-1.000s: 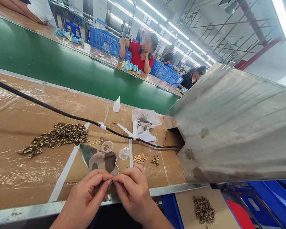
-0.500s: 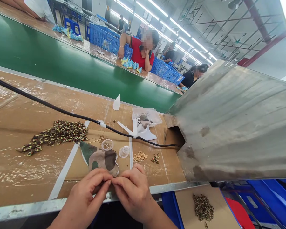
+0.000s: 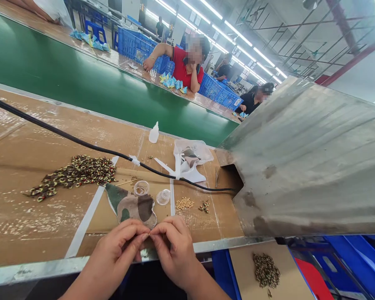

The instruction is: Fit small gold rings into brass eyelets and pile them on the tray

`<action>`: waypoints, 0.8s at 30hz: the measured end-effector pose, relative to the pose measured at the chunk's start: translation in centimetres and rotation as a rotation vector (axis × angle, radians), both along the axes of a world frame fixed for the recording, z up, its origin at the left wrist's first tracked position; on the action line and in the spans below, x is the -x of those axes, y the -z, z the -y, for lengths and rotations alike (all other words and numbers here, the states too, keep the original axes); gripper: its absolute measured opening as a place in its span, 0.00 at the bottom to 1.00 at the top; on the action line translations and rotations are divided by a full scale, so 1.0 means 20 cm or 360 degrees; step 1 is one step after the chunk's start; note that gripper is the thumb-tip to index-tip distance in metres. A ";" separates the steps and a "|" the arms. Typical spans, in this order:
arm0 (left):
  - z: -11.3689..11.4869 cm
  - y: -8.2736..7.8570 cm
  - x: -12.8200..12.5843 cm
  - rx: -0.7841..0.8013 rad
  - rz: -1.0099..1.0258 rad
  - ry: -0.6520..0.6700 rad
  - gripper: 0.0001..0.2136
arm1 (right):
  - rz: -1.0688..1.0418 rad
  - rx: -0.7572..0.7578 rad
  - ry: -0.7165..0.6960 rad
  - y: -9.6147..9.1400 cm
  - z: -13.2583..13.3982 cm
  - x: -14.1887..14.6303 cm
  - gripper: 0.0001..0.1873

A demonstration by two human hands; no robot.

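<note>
My left hand (image 3: pixel 120 250) and my right hand (image 3: pixel 172 249) meet fingertip to fingertip over the front edge of the bench. Both are pinched closed; whatever sits between the tips is too small and covered to name. Just behind them lies a camouflage cloth scrap (image 3: pixel 133 205), its lower edge near my knuckles. Beyond the cloth stand a clear round cup (image 3: pixel 141 188) and a clear lid-like piece (image 3: pixel 163 197). To the right are a cluster of small tan beads (image 3: pixel 184 203) and a few small dark-and-yellow pieces (image 3: pixel 204 206).
A heap of dark-and-yellow pieces (image 3: pixel 78 173) lies left. A black cable (image 3: pixel 93 146) crosses the bench into a metal housing (image 3: pixel 300 166) at right. A white bottle (image 3: pixel 154 133) and plastic tray (image 3: pixel 206 152) stand near the green belt (image 3: pixel 112 96). A person in red sits opposite.
My right hand's fingers have shifted slightly while both hands stay pinched together. Across the belt, the person in red has moved one forearm to the left.
</note>
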State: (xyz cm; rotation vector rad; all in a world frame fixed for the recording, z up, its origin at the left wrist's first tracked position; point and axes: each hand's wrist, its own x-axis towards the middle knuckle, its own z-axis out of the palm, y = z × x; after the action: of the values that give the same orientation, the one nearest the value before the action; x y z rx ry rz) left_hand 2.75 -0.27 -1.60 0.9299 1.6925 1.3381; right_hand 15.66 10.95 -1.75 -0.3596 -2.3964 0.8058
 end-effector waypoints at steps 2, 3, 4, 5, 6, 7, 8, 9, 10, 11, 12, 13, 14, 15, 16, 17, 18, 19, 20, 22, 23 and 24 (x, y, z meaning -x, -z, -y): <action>0.00 0.00 -0.01 0.0018 0.0192 -0.0012 0.20 | -0.0033 0.0175 0.0051 0.01 0.02 0.00 0.03; -0.01 -0.01 -0.01 0.0020 0.0282 -0.0032 0.19 | -0.0060 0.0222 0.0063 0.02 0.03 0.01 0.03; -0.01 -0.01 -0.01 0.0019 0.0353 -0.0061 0.19 | -0.0085 0.0241 0.0073 0.02 0.03 0.01 0.04; -0.01 -0.01 -0.02 0.0017 0.0402 -0.0089 0.19 | -0.0103 0.0238 0.0082 0.02 0.04 0.01 0.04; -0.01 -0.01 -0.02 0.0017 0.0424 -0.0115 0.19 | -0.0119 0.0213 0.0087 0.03 0.04 0.01 0.04; -0.01 -0.01 -0.02 0.0007 0.0417 -0.0135 0.19 | -0.0131 0.0166 0.0088 0.03 0.04 0.02 0.04; -0.01 0.00 -0.02 0.0004 0.0384 -0.0140 0.19 | -0.0139 0.0100 0.0092 0.02 0.04 0.02 0.04; -0.01 0.00 -0.02 0.0009 0.0336 -0.0138 0.19 | -0.0147 0.0026 0.0092 0.02 0.03 0.02 0.04; 0.00 0.00 -0.03 0.0009 0.0276 -0.0138 0.18 | -0.0154 -0.0052 0.0084 0.02 0.03 0.02 0.04; 0.00 0.01 -0.03 0.0005 0.0206 -0.0144 0.18 | -0.0161 -0.0129 0.0072 0.01 0.03 0.02 0.04; 0.01 0.01 -0.03 -0.0001 0.0131 -0.0161 0.18 | -0.0169 -0.0199 0.0058 0.00 0.02 0.02 0.04; 0.01 0.02 -0.03 -0.0008 0.0063 -0.0178 0.17 | -0.0178 -0.0255 0.0044 0.00 0.02 0.02 0.04; 0.01 0.03 -0.03 -0.0009 0.0017 -0.0192 0.17 | -0.0182 -0.0292 0.0033 0.00 0.02 0.01 0.05; 0.01 0.03 -0.03 -0.0011 -0.0001 -0.0198 0.16 | -0.0182 -0.0311 0.0026 0.00 0.02 0.01 0.05; 0.01 0.03 -0.03 -0.0002 0.0013 -0.0187 0.17 | -0.0178 -0.0317 0.0028 -0.01 0.02 0.01 0.05; 0.01 0.03 -0.03 0.0005 0.0045 -0.0170 0.17 | -0.0169 -0.0306 0.0032 -0.01 0.02 0.01 0.05; 0.01 0.03 -0.03 0.0008 0.0081 -0.0146 0.17 | -0.0158 -0.0281 0.0039 0.00 0.02 0.00 0.05; 0.00 0.02 -0.03 0.0012 0.0122 -0.0125 0.18 | -0.0146 -0.0246 0.0051 0.00 0.02 0.00 0.05; 0.00 0.02 -0.03 0.0008 0.0168 -0.0113 0.18 | -0.0135 -0.0205 0.0063 0.00 0.02 0.00 0.04; -0.01 0.00 -0.03 0.0004 0.0284 -0.0125 0.18 | -0.0118 -0.0104 0.0078 0.00 0.02 0.00 0.04; -0.01 0.00 -0.03 0.0005 0.0345 -0.0143 0.19 | -0.0107 -0.0054 0.0077 0.00 0.03 0.00 0.04; -0.01 0.00 -0.03 0.0005 0.0394 -0.0167 0.19 | -0.0096 -0.0014 0.0071 -0.01 0.03 0.00 0.04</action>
State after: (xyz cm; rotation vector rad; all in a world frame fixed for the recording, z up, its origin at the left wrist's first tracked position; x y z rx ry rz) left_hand 3.36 -0.12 -1.58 0.6510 1.5688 1.4545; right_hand 15.72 10.40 -1.63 -0.3784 -2.3272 0.7751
